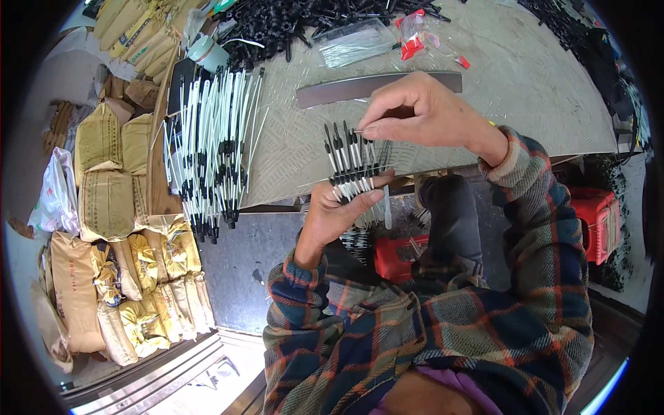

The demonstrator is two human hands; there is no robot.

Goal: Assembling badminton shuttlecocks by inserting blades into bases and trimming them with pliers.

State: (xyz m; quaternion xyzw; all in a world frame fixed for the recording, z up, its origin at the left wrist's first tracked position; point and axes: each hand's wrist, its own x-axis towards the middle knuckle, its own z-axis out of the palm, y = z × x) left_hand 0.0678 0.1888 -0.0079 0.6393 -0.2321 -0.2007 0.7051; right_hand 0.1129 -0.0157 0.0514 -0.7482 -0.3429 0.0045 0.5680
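My left hand (337,213) is closed around a fan of slim rods (344,162), white along the shaft with black tips and black collars, standing side by side above the fingers. Just above the rods' upper right tips is my right hand (422,114), its thumb and forefinger pinched together. A thin sliver shows at those fingertips, too small to name. To the left, a large bundle of similar white rods with black parts (225,152) lies at the table's edge.
On the table (526,97) lie a flat metal bar (318,92), a clear box of thin pale sticks (354,45), red-and-clear packets (413,47) and heaped black parts (287,34). A lidded cup (207,53) stands behind the bundle. Brown sacks (107,204) line the left; red containers (596,225) sit below.
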